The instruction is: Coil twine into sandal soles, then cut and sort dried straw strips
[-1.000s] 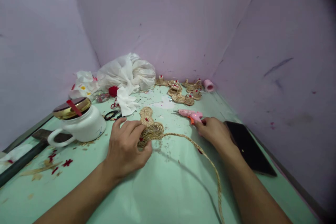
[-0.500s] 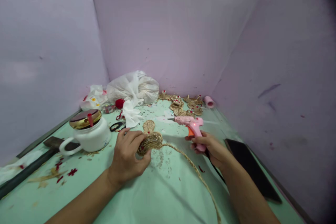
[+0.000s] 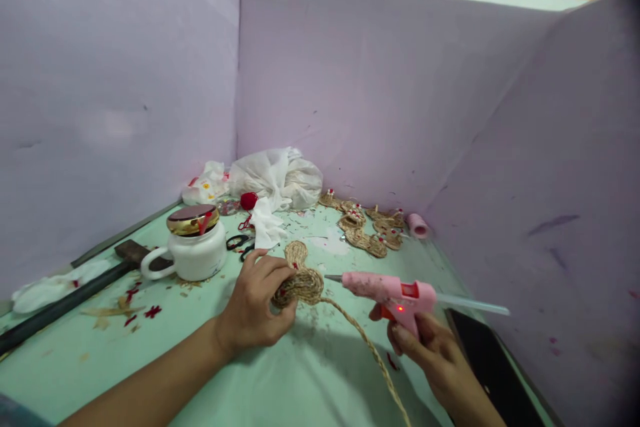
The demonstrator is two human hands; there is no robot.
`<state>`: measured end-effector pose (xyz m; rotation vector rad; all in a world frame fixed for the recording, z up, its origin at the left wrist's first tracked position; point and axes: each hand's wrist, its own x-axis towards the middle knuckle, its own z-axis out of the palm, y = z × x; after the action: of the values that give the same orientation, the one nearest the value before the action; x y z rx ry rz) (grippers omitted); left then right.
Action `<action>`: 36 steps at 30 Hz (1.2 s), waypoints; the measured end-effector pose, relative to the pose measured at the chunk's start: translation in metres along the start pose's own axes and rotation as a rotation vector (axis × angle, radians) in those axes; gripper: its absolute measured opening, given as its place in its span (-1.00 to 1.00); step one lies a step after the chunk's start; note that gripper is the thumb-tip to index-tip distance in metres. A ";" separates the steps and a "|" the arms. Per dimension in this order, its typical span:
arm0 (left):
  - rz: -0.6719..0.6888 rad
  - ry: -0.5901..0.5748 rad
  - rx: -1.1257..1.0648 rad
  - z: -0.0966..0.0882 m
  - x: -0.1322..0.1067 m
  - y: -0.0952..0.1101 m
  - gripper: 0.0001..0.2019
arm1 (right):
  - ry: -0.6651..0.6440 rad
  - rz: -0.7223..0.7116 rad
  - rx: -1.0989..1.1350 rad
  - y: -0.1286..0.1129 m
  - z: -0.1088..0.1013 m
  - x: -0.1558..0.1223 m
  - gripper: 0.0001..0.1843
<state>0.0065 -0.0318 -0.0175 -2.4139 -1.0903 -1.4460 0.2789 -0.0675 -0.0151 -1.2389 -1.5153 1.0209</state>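
Pinched in my left hand (image 3: 260, 303) is a coiled braided straw piece (image 3: 307, 285) with rounded lobes and small red spots. A loose tail of straw braid (image 3: 367, 341) runs from it toward the lower right. My right hand (image 3: 427, 347) is wrapped round the handle of a pink glue gun (image 3: 387, 288), its small red light lit. A clear glue stick (image 3: 475, 303) juts from the gun's back. The metal nozzle points left, close to the coiled piece but apart from it.
At left stand a white mug (image 3: 197, 253) with a gold-rimmed lid and a hammer (image 3: 95, 290). Scissors (image 3: 237, 241), a white cloth (image 3: 267, 223), a red yarn ball (image 3: 249, 201) and a plastic bag (image 3: 280, 177) lie behind. Finished-looking braid pieces (image 3: 363, 237) sit at back; a black phone-like slab (image 3: 493, 367) lies right.
My right hand has brought the glue gun nearer to me and lower, its nozzle now beside the coiled piece. My left hand keeps its hold. The camera view has tilted and shifted.
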 end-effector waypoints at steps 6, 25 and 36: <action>-0.007 -0.012 -0.017 -0.001 0.001 -0.001 -0.69 | -0.020 0.005 -0.045 -0.006 -0.003 -0.001 -0.75; -0.017 -0.018 -0.017 0.000 0.000 -0.001 -0.70 | -0.052 0.005 -0.143 -0.011 -0.004 0.002 -0.70; -0.006 -0.030 -0.032 0.000 -0.001 -0.001 -0.69 | 0.002 0.025 -0.169 -0.008 -0.007 0.001 -0.67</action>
<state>0.0056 -0.0314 -0.0186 -2.4642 -1.0895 -1.4444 0.2837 -0.0674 -0.0060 -1.3783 -1.6142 0.9222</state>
